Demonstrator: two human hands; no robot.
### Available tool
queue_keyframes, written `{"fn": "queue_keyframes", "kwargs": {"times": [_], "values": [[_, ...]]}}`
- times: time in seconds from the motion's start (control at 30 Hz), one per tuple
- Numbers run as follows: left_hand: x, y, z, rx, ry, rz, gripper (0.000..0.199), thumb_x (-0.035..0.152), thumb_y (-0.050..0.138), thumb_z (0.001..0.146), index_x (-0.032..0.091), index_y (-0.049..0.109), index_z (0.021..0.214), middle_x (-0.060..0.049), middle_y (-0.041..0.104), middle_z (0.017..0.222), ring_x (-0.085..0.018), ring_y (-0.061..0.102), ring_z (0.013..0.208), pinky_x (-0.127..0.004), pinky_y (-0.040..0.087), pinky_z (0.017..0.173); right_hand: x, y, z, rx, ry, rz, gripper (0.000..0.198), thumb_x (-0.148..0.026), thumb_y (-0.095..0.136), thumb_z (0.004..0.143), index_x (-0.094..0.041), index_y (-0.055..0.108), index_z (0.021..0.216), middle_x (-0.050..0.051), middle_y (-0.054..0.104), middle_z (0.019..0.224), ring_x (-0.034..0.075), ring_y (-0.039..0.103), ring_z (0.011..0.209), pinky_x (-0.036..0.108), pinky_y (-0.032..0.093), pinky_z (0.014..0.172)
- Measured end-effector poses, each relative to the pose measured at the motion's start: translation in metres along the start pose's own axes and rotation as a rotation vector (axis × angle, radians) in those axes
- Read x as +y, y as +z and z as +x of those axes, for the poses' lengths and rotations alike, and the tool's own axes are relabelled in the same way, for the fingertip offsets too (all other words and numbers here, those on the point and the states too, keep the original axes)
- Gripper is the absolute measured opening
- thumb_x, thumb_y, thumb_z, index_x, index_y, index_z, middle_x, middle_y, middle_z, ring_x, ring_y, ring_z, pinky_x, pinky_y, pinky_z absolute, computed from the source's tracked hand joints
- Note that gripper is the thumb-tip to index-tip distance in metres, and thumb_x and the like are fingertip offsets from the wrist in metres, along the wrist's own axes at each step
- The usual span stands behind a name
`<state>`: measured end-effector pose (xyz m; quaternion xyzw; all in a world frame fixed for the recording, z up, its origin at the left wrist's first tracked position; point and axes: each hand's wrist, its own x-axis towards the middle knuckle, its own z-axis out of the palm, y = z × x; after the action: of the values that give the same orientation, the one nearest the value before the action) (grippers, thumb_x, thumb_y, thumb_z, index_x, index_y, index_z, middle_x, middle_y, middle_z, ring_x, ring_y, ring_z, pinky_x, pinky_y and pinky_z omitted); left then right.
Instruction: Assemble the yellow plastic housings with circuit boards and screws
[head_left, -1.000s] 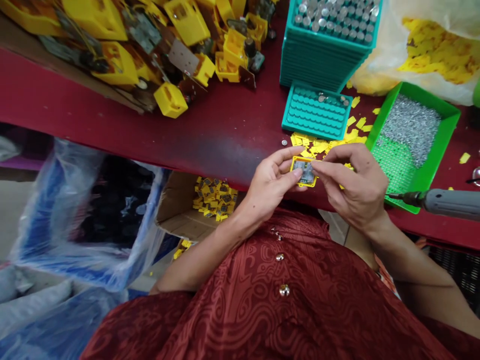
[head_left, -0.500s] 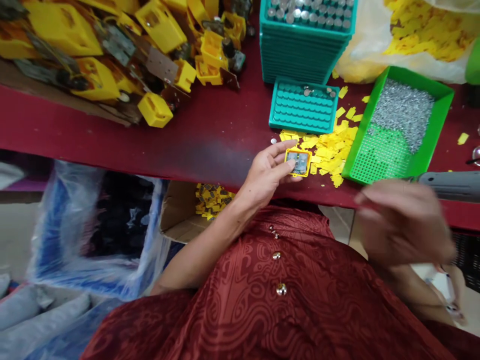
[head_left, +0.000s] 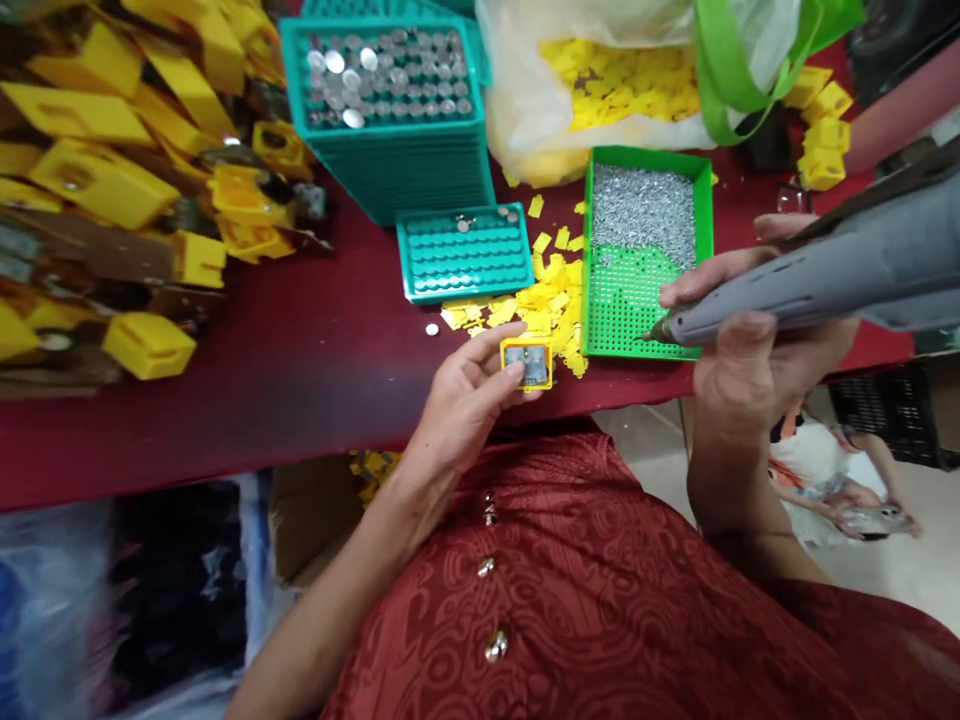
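Note:
Between the thumb and fingers of my left hand (head_left: pixel 469 395) is a small yellow plastic case (head_left: pixel 549 365) with a grey circuit part inside, its open side facing up. My right hand (head_left: pixel 739 365) is wrapped round a grey electric screwdriver (head_left: pixel 817 270), whose tip points left over the near part of a green basket (head_left: pixel 590 260). Small silver screws (head_left: pixel 645 205) fill the far part of that basket. Just beyond my left hand lies a heap of flat yellow plastic pieces (head_left: pixel 551 300).
A teal tray (head_left: pixel 465 270) holds a few button cells, beside a tall stack of teal trays (head_left: pixel 405 165) topped with many more. One loose cell (head_left: pixel 432 329) lies on the red tabletop (head_left: pixel 322 350). Yellow housings (head_left: pixel 150 345) crowd the left. Another person (head_left: pixel 832 480) is below right.
My right hand, blurred and beside the screwdriver before, now grips it and has raised it over the basket. My left hand still holds the yellow case. The camera view has turned right.

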<state>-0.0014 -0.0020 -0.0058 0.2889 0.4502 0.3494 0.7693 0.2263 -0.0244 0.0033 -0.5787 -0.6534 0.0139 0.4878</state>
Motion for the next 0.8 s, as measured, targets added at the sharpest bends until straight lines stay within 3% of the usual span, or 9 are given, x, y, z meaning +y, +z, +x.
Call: {"fn": "queue_keyframes", "kwargs": {"times": [0.1,0.23,0.33,0.4,0.5,0.67,0.73,0.8], "values": [[0.000,0.004,0.001,-0.039,-0.041,-0.022,0.055,0.032,0.103,0.065,0.020,0.077,0.112,-0.003,0.084,0.090,-0.014,0.079,0.075,-0.020,0.066,0.066,0.004,0.009,0.013,0.229,-0.013,0.147,0.054,-0.073,0.033,0.110,-0.027,0.045,0.136,0.004,0.061,0.084,0.019,0.062,0.062,0.039,0.055,0.061],[0.001,0.009,0.003,-0.042,-0.093,-0.068,0.055,0.031,0.107,0.060,0.018,0.080,0.106,-0.003,0.085,0.087,-0.015,0.079,0.071,-0.021,0.067,0.066,0.013,0.009,0.030,0.146,0.028,0.269,0.052,-0.076,0.044,0.106,-0.027,0.051,0.125,0.004,0.064,0.081,0.020,0.061,0.064,0.040,0.058,0.063],[0.001,0.011,0.004,-0.041,-0.114,-0.066,0.052,0.032,0.106,0.064,0.018,0.081,0.107,-0.005,0.086,0.089,-0.015,0.080,0.074,-0.021,0.067,0.071,0.024,0.004,0.041,0.170,0.033,0.305,0.050,-0.077,0.054,0.101,-0.030,0.049,0.115,0.002,0.061,0.075,0.019,0.058,0.064,0.041,0.061,0.067],[0.001,0.012,0.004,-0.051,-0.129,-0.037,0.051,0.034,0.104,0.068,0.018,0.082,0.110,-0.007,0.086,0.094,-0.018,0.082,0.079,-0.023,0.068,0.072,0.031,0.001,0.043,0.196,0.076,0.222,0.050,-0.077,0.049,0.103,-0.029,0.046,0.116,0.002,0.060,0.075,0.018,0.057,0.061,0.040,0.058,0.062],[0.001,0.012,0.005,-0.060,-0.141,0.000,0.051,0.036,0.103,0.069,0.019,0.081,0.111,-0.009,0.087,0.097,-0.024,0.084,0.084,-0.028,0.069,0.070,0.040,-0.004,0.036,0.185,0.262,-0.021,0.048,-0.068,0.037,0.109,-0.026,0.042,0.131,0.003,0.061,0.077,0.018,0.055,0.058,0.039,0.053,0.058],[0.004,0.019,0.007,-0.036,-0.137,0.019,0.043,0.034,0.104,0.068,0.020,0.084,0.104,-0.007,0.087,0.096,-0.020,0.083,0.079,-0.022,0.067,0.066,0.043,-0.017,0.018,0.150,0.418,-0.113,0.077,-0.084,0.027,0.103,-0.029,0.035,0.155,0.007,0.062,0.082,0.022,0.058,0.066,0.045,0.054,0.064],[0.005,0.023,0.007,-0.035,-0.138,0.020,0.042,0.032,0.104,0.068,0.020,0.084,0.102,-0.007,0.087,0.095,-0.018,0.083,0.079,-0.020,0.066,0.066,0.041,-0.021,0.017,0.192,0.400,-0.067,0.088,-0.096,0.020,0.094,-0.030,0.041,0.148,0.007,0.060,0.081,0.022,0.055,0.064,0.045,0.052,0.062],[0.005,0.026,0.006,-0.033,-0.146,0.033,0.043,0.032,0.105,0.067,0.018,0.084,0.102,-0.008,0.087,0.093,-0.019,0.083,0.079,-0.020,0.066,0.067,0.039,-0.023,0.017,0.223,0.404,0.003,0.087,-0.103,0.024,0.086,-0.032,0.045,0.133,0.006,0.058,0.080,0.021,0.051,0.061,0.045,0.049,0.060]]}}
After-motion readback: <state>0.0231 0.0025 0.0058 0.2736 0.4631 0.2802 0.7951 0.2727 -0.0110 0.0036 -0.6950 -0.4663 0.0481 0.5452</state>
